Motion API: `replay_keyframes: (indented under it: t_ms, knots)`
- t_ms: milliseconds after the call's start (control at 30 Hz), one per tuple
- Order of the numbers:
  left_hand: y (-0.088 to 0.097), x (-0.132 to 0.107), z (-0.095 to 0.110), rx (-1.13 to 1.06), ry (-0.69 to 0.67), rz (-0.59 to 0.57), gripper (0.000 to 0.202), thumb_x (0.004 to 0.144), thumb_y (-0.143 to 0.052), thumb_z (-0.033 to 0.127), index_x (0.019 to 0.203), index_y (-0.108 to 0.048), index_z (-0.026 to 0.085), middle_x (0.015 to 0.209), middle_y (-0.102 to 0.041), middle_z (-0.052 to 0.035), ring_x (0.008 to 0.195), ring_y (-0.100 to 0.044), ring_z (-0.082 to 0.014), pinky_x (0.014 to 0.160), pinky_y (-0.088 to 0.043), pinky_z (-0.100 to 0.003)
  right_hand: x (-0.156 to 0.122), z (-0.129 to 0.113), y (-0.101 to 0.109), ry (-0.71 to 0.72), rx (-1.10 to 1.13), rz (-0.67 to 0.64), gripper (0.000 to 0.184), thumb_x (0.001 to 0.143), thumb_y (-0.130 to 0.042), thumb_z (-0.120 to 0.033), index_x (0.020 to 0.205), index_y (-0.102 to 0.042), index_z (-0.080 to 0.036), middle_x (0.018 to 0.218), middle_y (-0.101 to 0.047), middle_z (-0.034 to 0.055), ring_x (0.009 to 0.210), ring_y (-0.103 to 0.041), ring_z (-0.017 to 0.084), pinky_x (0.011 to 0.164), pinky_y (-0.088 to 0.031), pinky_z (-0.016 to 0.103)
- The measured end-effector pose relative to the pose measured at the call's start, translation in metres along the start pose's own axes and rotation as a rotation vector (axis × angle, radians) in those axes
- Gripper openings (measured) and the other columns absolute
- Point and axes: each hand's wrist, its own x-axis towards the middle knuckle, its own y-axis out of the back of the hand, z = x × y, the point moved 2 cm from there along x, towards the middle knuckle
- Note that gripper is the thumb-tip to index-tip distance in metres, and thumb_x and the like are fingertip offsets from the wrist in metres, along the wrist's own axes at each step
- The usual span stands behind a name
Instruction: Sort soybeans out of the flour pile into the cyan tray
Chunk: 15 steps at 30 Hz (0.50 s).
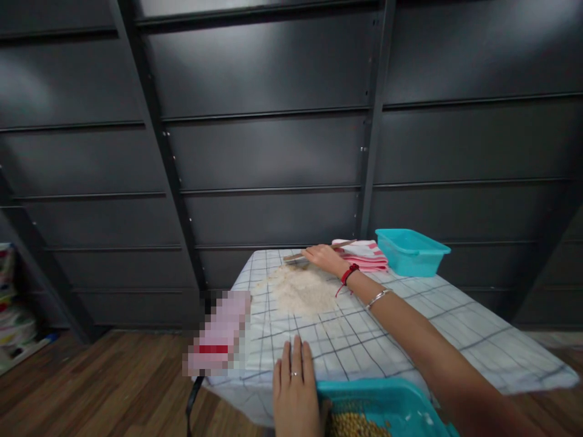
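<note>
My right hand (324, 258) reaches across to the far side of the table, closed on a thin wooden stick (294, 257) that lies slantwise just above the cloth. In front of it spreads a loose pale beige heap (304, 292) of powder or fine grains; which one I cannot tell. With fingers straight, my left hand (295, 385) rests flat at the table's near edge and holds nothing. Beside its right edge stands a turquoise basin (382, 388) with yellow-brown grains or beans (357, 425) in it, partly cut off by the frame.
A checked cloth (387, 358) covers the table. At the back right stand a folded pink-and-white towel (364, 258) and a second turquoise basin (412, 252). A blurred-out pink object (221, 331) with a black strap lies on the left edge. Behind rises a dark panelled wall (268, 152).
</note>
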Motion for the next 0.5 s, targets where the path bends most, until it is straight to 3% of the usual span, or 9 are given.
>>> replay_keyframes:
  t_ms: [100,300,500]
  knots:
    - [-0.005,0.001,-0.001,0.003,0.009,-0.028,0.071,0.055,-0.055,0.011,0.125,-0.043,0.017,0.133,-0.044,-0.0098,0.120,-0.039,-0.0317,0.093,-0.040,-0.048,0.016,-0.002,-0.007,-0.005,0.023,-0.037,0.032,0.084,-0.050,-0.035,0.110,-0.050,-0.015,0.108,-0.053,0.0067,0.090,-0.055,0.017,0.075,-0.047,0.038]
    - [-0.010,0.001,-0.003,0.002,0.008,-0.032,0.070,0.057,-0.057,0.014,0.126,-0.042,0.019,0.134,-0.043,-0.0093,0.121,-0.038,-0.0321,0.093,-0.040,-0.048,0.045,-0.010,-0.009,-0.021,0.089,-0.040,0.033,0.084,-0.050,-0.034,0.112,-0.049,-0.016,0.111,-0.052,0.0074,0.093,-0.054,0.018,0.077,-0.047,0.039]
    - [-0.014,-0.001,-0.005,-0.002,-0.011,-0.007,0.067,0.060,-0.055,0.015,0.126,-0.041,0.017,0.134,-0.043,-0.0094,0.122,-0.037,-0.0299,0.095,-0.039,-0.046,0.051,-0.015,-0.009,-0.058,0.169,-0.028,0.032,0.084,-0.049,-0.034,0.111,-0.049,-0.016,0.111,-0.052,0.0072,0.093,-0.054,0.018,0.077,-0.047,0.039]
